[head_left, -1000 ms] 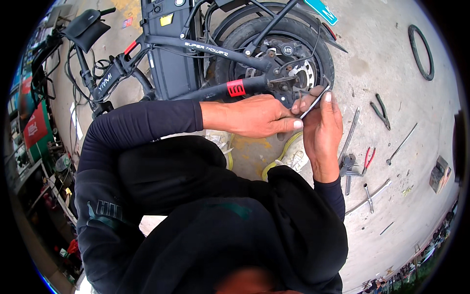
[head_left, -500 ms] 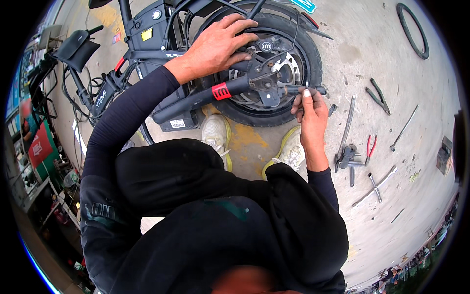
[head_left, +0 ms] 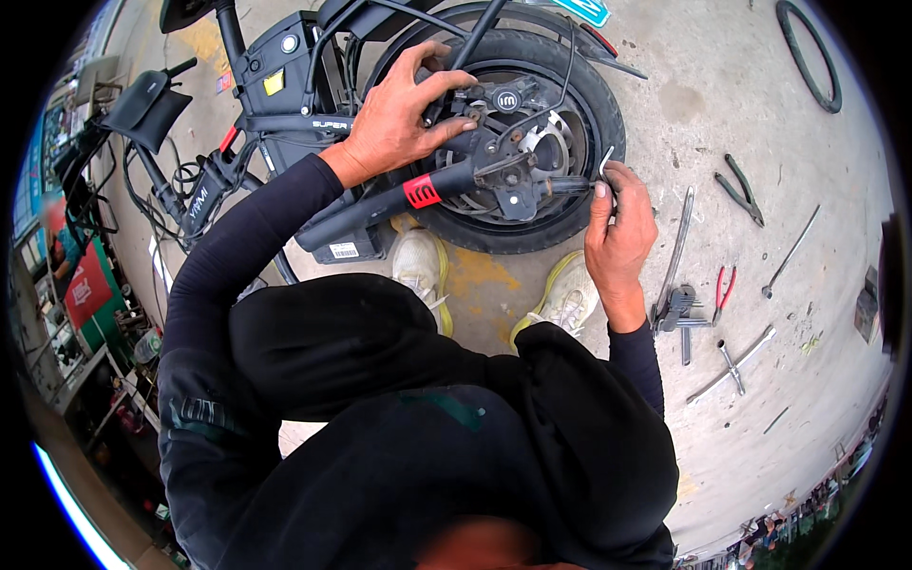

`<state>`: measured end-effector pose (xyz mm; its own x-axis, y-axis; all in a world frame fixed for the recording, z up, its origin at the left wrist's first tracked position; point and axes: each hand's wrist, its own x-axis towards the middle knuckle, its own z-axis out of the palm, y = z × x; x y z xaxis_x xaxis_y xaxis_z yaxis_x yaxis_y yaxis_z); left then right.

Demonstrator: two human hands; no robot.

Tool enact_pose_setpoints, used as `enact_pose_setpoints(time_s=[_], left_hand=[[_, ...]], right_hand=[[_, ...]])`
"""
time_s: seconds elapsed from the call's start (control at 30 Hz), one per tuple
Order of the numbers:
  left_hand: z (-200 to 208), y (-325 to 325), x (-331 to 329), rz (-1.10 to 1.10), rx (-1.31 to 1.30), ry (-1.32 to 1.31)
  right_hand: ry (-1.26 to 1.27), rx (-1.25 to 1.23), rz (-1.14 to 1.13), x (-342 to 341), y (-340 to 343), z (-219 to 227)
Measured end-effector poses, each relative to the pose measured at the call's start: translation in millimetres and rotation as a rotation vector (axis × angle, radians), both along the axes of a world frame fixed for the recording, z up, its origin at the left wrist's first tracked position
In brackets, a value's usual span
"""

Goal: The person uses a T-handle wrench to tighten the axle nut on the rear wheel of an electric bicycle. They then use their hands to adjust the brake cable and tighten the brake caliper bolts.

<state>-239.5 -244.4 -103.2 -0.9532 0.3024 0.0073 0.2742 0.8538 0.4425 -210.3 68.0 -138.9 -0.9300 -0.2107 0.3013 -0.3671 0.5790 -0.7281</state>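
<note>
An electric bike with a black frame [head_left: 328, 87] lies on its side in front of me. My left hand [head_left: 404, 114] reaches over its wheel [head_left: 579, 204], thumb and fingers apart, fingertips by the brake caliper [head_left: 506, 100]. The brake disc [head_left: 560, 142] shows in part beneath the caliper and a black bracket [head_left: 516, 180]. At the wheel's right edge my right hand [head_left: 622, 223] is closed on a bent shiny metal rod, which looks like a hex key [head_left: 605, 163]. Its short end points up past my fingers, beside the end of the axle area; the rest is hidden.
On the concrete to the right lie black-handled pliers [head_left: 739, 192], red-handled pliers [head_left: 725, 293], a long metal lever [head_left: 676, 249], a cross wrench [head_left: 731, 369] and a thin rod [head_left: 792, 251]. A loose tyre [head_left: 809, 57] lies at the far right. My shoes [head_left: 418, 269] stand below the wheel.
My left hand has drawn back and lifted off the tyre side, its fingers now more bent. The right hand has shifted slightly right and down, and the bent rod shows more.
</note>
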Motion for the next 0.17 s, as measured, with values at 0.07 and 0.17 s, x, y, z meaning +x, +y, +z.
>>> enact_pose_setpoints(time_s=[0.07,0.17], left_hand=[[7.5,0.5,-4.0,0.129,0.178,-0.231],[1.1,-0.8,-2.5,0.229,0.205,-0.363]], right_hand=[[0.075,0.111,0.034,-11.9,3.8,3.4],[-0.063,0.335,0.073,-19.9,9.0,-7.7]])
